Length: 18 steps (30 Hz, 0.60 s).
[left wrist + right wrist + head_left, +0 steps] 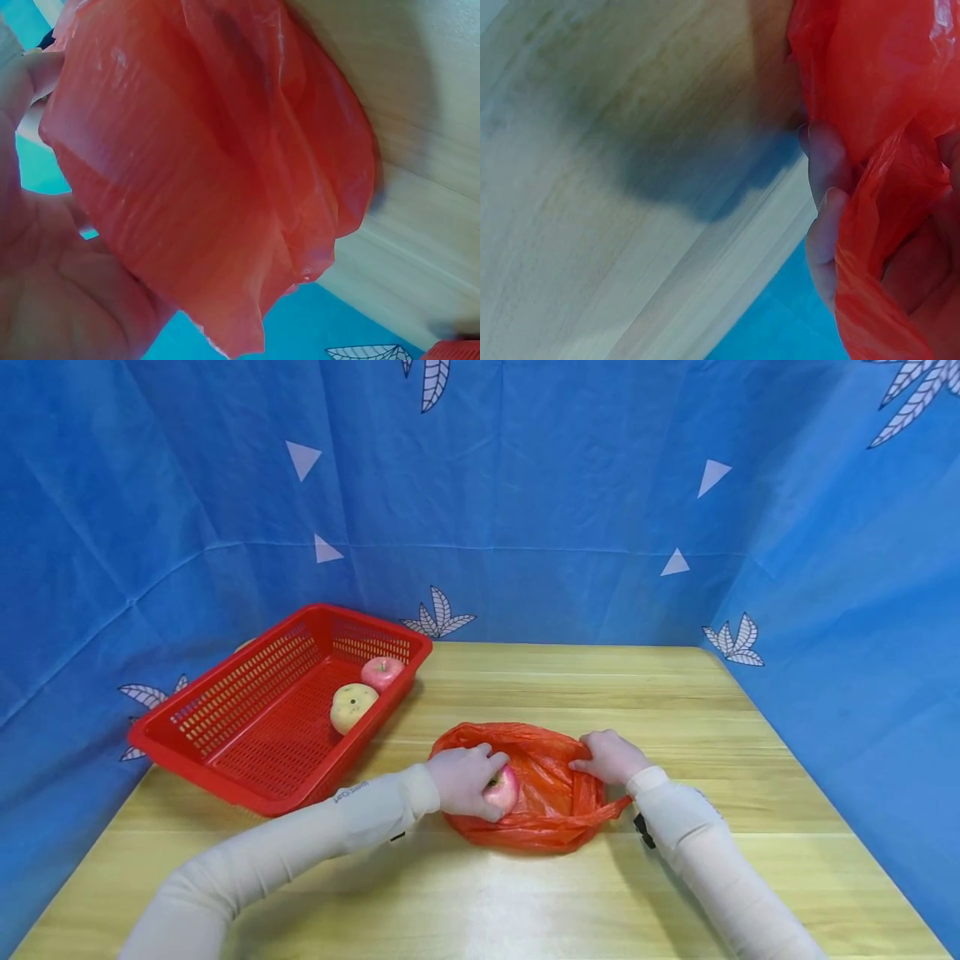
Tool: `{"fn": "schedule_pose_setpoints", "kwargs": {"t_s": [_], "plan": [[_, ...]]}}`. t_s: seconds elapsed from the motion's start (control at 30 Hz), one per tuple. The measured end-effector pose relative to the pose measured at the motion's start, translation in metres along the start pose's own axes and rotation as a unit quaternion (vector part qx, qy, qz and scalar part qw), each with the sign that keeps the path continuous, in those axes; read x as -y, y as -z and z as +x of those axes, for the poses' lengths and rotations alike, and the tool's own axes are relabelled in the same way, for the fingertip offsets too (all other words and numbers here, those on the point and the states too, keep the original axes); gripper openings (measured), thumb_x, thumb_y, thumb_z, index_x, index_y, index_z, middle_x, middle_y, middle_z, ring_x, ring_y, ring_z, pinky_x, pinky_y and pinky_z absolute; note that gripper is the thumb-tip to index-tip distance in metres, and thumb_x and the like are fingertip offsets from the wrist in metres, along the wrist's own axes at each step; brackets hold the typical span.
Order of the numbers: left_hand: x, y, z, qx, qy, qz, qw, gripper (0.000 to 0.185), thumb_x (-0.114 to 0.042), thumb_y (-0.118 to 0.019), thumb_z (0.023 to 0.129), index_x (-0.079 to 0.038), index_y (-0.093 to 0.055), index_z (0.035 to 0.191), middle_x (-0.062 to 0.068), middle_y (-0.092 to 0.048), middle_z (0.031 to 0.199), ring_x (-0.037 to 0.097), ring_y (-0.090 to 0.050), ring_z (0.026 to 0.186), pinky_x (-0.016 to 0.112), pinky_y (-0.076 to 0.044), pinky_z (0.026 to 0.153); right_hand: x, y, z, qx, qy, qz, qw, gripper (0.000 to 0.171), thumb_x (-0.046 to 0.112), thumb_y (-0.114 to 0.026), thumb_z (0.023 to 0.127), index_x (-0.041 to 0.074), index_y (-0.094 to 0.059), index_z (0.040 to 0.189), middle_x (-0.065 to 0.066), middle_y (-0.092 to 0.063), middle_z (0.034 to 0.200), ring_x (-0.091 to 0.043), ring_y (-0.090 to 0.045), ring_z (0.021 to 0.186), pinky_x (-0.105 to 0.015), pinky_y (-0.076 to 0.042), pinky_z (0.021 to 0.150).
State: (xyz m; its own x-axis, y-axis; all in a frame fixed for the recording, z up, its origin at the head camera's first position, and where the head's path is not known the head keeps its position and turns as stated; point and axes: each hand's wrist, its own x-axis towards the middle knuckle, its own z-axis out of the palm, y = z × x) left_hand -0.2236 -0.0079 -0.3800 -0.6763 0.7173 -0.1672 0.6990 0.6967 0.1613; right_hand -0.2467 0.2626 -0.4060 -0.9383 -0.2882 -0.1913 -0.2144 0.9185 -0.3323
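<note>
A red plastic bag [547,785] lies open on the wooden table [675,693]. My left hand [467,779] grips a pink apple [504,790] at the bag's mouth, fingers curled over it. My right hand [611,757] pinches the bag's right rim, holding it open. In the left wrist view the bag [217,165] fills the frame beside my palm [52,292]; the apple is hidden there. In the right wrist view my fingers [825,217] curl round the bag's red film [885,97].
A red slotted basket [255,727] stands at the table's left, holding a yellow apple [352,707] and a pink apple [382,672]. Blue cloth walls [525,485] close in the back and sides.
</note>
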Motion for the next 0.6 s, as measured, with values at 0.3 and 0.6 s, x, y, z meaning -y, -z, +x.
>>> {"fn": "schedule_pose_setpoints", "kwargs": {"t_s": [0.3,0.6], "plan": [[0.008,0.055,-0.016,-0.055,-0.001,-0.011,0.9984,0.076,-0.049,-0.071,0.095,-0.005,-0.049,0.152,0.019,-0.058,0.144,0.029,-0.068,0.114,0.043,-0.056,0.1,0.002,0.0,0.0,0.002,0.0,0.0,1.0,0.026,0.018,-0.072,0.097,-0.006,-0.07,0.108,-0.008,-0.069,0.085,-0.018,-0.061,0.072,-0.041,-0.058,0.079],[0.08,0.125,-0.04,-0.226,0.116,0.127,0.9588,0.058,-0.042,-0.068,0.096,-0.001,-0.06,0.136,0.021,-0.066,0.129,0.037,-0.07,0.106,0.052,-0.059,0.088,0.003,0.001,-0.001,0.006,-0.005,-0.005,1.0,0.029,0.018,-0.071,0.098,-0.007,-0.07,0.113,-0.012,-0.072,0.093,-0.019,-0.064,0.077,-0.044,-0.059,0.084]]}}
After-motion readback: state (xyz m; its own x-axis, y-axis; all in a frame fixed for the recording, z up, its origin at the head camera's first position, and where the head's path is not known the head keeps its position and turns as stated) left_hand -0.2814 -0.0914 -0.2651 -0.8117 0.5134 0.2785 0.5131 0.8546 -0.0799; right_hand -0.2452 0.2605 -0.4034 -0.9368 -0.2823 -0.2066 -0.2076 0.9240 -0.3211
